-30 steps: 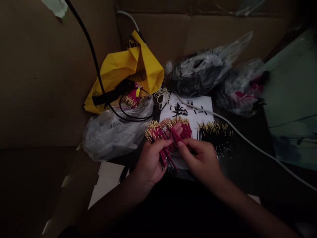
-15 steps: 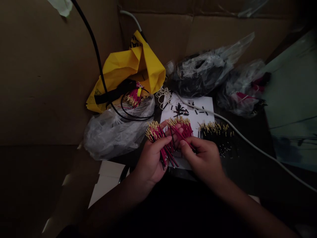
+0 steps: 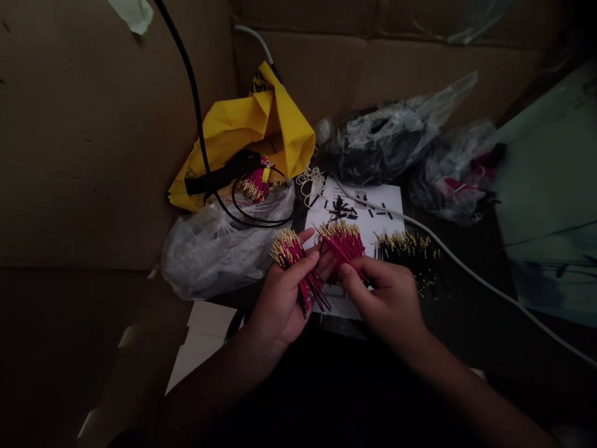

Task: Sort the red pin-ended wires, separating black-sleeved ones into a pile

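Observation:
My left hand (image 3: 284,295) is closed round a bundle of red and black wires (image 3: 310,287) with gold tips pointing up. To its right, my right hand (image 3: 385,295) pinches a few red wires (image 3: 344,254) between thumb and forefinger. Behind my fingers, a pile of red wires (image 3: 352,235) with gold tips lies on a white printed paper (image 3: 389,230). Black wires (image 3: 401,242) with gold tips rest to the right of the paper. Short black tubes (image 3: 342,208) are scattered over the sheet's upper part.
A yellow bag (image 3: 237,124) with another wire bundle (image 3: 255,182) and a clear plastic bag (image 3: 209,252) are at left. Filled plastic bags (image 3: 382,140) stand behind. A white cable (image 3: 471,267) crosses the dark table; a black cable (image 3: 198,112) hangs at left. Cardboard walls (image 3: 317,68) rise behind.
The view has shifted slightly. My left hand's bundle has moved a little away from my right hand, and the black wire that stood between my hands no longer shows clearly.

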Motion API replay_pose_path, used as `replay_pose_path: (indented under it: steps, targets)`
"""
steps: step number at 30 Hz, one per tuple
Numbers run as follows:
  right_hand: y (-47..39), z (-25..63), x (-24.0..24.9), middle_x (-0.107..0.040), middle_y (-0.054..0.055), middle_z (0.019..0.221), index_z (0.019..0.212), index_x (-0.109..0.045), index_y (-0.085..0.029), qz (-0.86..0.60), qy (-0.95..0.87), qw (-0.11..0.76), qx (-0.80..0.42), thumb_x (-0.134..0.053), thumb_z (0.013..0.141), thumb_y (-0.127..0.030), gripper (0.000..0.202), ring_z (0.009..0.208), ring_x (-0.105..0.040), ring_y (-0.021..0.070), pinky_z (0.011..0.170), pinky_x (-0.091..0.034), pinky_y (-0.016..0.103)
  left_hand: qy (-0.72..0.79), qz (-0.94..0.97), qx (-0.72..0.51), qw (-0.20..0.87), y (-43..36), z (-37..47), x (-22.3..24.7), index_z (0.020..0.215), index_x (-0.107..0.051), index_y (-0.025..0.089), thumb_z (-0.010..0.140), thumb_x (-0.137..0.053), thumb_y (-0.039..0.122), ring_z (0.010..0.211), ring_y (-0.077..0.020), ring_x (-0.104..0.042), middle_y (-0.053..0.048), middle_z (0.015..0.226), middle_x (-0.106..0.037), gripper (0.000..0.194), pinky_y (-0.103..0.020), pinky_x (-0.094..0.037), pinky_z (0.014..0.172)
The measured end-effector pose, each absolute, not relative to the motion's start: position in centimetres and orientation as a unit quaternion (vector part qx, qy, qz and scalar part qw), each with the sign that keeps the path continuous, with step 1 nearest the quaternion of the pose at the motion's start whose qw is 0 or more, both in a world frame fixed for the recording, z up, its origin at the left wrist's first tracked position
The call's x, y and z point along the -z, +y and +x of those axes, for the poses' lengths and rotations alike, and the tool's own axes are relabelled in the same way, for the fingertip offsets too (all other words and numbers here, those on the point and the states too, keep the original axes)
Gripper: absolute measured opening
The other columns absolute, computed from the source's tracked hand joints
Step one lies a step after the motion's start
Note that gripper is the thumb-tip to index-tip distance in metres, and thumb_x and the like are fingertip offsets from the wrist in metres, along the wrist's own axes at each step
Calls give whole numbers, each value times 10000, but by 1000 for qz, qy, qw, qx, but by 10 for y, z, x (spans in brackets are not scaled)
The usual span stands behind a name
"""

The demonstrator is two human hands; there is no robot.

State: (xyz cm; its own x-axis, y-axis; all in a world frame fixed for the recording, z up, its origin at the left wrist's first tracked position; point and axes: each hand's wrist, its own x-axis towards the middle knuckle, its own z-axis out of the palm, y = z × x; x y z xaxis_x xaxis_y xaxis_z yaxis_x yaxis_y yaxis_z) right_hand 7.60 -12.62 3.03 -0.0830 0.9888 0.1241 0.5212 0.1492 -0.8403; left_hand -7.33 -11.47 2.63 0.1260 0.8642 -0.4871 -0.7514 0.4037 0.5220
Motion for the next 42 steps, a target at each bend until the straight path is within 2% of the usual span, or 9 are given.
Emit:
replay_pose_path:
  steps: [13, 18, 21, 23, 28, 34, 37, 40, 42]
  targets:
    - [-118, 83, -38, -555, -24, 521, 658, -650, -187, -592, -669, 358, -272, -562, 911, -300, 291, 481, -477, 93, 483, -354, 240, 429, 33, -518, 739, -123, -89, -22, 1243, -602, 183, 794, -687, 36, 907, -177, -736, -72, 950, -759, 480, -331, -546, 974]
    - [-108, 77, -26, -598, 28, 568, 622, -594, -177, -622, -753, 195, -90, -540, 882, -275, 283, 480, -476, 118, 498, -258, 286, 434, 23, -539, 722, -127, -99, -21, 1173, -638, 166, 802, -662, 8, 866, -154, -734, -67, 931, -753, 404, -341, -548, 979]
    - [-109, 69, -20, -668, 70, 652, 708, -628, -174, -617, -781, 90, -36, -510, 892, -297, 251, 464, -505, 140, 489, -166, 300, 436, 16, -541, 720, -128, -102, -19, 1157, -650, 168, 797, -665, 10, 883, -162, -734, -69, 927, -753, 394, -342, -542, 990]
    - [-110, 65, -20, -676, 73, 658, 731, -631, -178, -613, -787, 66, -15, -500, 901, -313, 254, 448, -514, 146, 489, -127, 306, 437, 18, -540, 719, -128, -102, -19, 1157, -653, 166, 794, -668, 15, 883, -169, -735, -72, 923, -753, 394, -352, -542, 991]
    - [-113, 60, -24, -679, 75, 659, 755, -620, -182, -601, -798, 47, 4, -486, 916, -330, 257, 448, -531, 152, 488, -99, 316, 450, 24, -533, 716, -127, -101, -22, 1170, -642, 159, 792, -661, 5, 871, -171, -737, -80, 942, -752, 409, -362, -544, 989]
    - [-115, 64, -33, -671, 57, 660, 792, -600, -198, -598, -800, 41, -29, -507, 906, -448, 289, 455, -513, 150, 484, -97, 310, 463, 30, -516, 720, -124, -97, -25, 1177, -619, 153, 783, -676, 13, 904, -202, -738, -77, 925, -751, 422, -370, -552, 979]
    - [-115, 69, -33, -673, 46, 687, 842, -597, -198, -599, -798, 54, -43, -504, 908, -429, 257, 466, -508, 144, 484, -123, 307, 459, 38, -514, 724, -124, -97, -24, 1170, -615, 157, 783, -683, 19, 912, -205, -737, -76, 929, -751, 417, -374, -557, 973]
    - [-115, 75, -31, -695, 50, 794, 1020, -617, -197, -573, -813, 76, -65, -486, 920, -347, 223, 548, -557, 157, 494, -185, 306, 463, 38, -509, 725, -125, -98, -25, 1177, -613, 159, 793, -678, 27, 908, -202, -738, -66, 912, -750, 411, -374, -555, 978]
    - [-114, 79, -28, -702, 53, 890, 1189, -597, -216, -553, -826, 82, -74, -473, 923, -285, 301, 617, -590, 165, 509, -220, 306, 466, 39, -505, 726, -126, -98, -25, 1179, -614, 156, 796, -677, 27, 899, -200, -740, -65, 902, -751, 408, -373, -556, 977]
